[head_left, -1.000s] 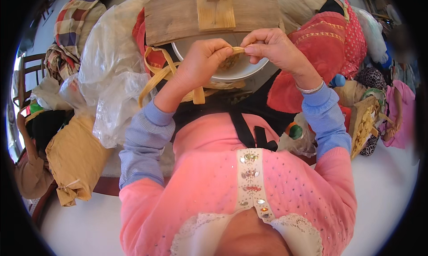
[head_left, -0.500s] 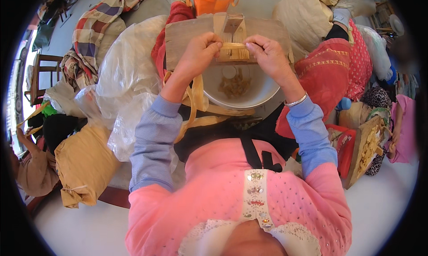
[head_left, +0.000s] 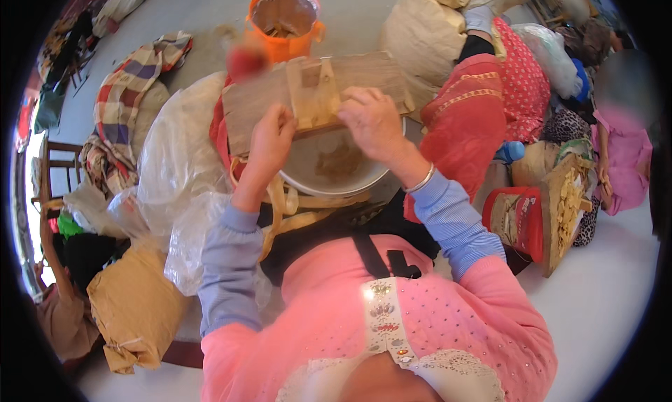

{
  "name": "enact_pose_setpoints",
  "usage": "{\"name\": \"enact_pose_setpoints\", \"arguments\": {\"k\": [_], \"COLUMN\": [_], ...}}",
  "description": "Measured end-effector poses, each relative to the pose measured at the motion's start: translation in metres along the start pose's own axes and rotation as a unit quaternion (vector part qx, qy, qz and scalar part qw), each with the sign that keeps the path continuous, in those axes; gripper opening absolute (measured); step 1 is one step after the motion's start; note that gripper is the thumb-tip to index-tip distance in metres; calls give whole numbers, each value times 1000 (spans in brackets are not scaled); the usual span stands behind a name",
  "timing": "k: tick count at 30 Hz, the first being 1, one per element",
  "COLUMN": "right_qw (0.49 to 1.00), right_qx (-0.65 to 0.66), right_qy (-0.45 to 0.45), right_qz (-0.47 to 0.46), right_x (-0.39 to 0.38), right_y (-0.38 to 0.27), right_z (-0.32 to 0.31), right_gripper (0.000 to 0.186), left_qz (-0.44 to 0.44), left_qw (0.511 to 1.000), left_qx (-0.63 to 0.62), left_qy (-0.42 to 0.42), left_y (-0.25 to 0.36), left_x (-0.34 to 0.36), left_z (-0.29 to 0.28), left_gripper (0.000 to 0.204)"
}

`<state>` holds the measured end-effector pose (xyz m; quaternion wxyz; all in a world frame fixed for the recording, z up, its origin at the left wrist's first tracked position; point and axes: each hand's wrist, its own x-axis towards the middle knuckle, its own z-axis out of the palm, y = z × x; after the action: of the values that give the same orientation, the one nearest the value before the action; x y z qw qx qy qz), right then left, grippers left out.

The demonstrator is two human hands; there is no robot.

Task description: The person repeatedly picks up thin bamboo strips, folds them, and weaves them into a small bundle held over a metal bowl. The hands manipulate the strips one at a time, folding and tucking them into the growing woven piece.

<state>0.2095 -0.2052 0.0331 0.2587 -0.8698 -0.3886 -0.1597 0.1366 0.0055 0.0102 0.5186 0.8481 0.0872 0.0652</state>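
Note:
My left hand [head_left: 271, 137] is raised at the near edge of a wooden board [head_left: 252, 97], its fingers curled; what they hold is too blurred to name. My right hand [head_left: 371, 122] rests at the front of the upright-grained pale wood piece [head_left: 311, 87] fixed on the board, fingers bent and blurred, their grip hidden. Below the board sits a metal basin [head_left: 357, 185] with brown scraps in its bottom. Pale yellow strips [head_left: 278, 199] hang beside the basin, under my left arm.
An orange bucket [head_left: 283, 38] stands beyond the board. Clear plastic sheeting [head_left: 175, 150] and a brown bundle [head_left: 136, 304] are left. Red cloth [head_left: 462, 122], a red container [head_left: 504, 223] and a tray of yellow pieces [head_left: 563, 213] are right. Co-workers [head_left: 619, 164] [head_left: 66, 318] sit at both sides.
My hands first held a strip up between them, then brought it to the wood piece. Now they are lower in view and blurred, the right turned over the wood. The view has shifted.

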Motion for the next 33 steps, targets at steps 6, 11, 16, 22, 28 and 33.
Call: {"name": "enact_pose_setpoints", "arguments": {"k": [6, 11, 16, 22, 28, 33], "right_qw": [999, 967, 713, 872, 989, 994], "right_qx": [42, 7, 621, 441, 115, 98], "right_qy": [2, -246, -322, -43, 68, -20], "right_qz": [-7, -63, 51, 207, 60, 44], "right_x": [3, -17, -18, -12, -27, -50], "right_y": [-37, -42, -116, -62, -57, -54], "right_z": [-7, -34, -113, -47, -26, -15], "right_gripper": [23, 32, 12, 18, 14, 7], "left_qz": [-225, -84, -12, -26, -140, 49], "left_qw": [860, 965, 946, 925, 858, 997], "left_qx": [-438, -137, -268, -376, -488, -36], "left_qy": [-135, -206, -181, -42, -80, -45], "left_y": [60, 53, 86, 105, 75, 40], "left_x": [-45, -58, -79, -84, -85, -98], "left_z": [23, -15, -19, 38, 52, 44], "left_gripper": [15, 20, 26, 37, 22, 10]}}
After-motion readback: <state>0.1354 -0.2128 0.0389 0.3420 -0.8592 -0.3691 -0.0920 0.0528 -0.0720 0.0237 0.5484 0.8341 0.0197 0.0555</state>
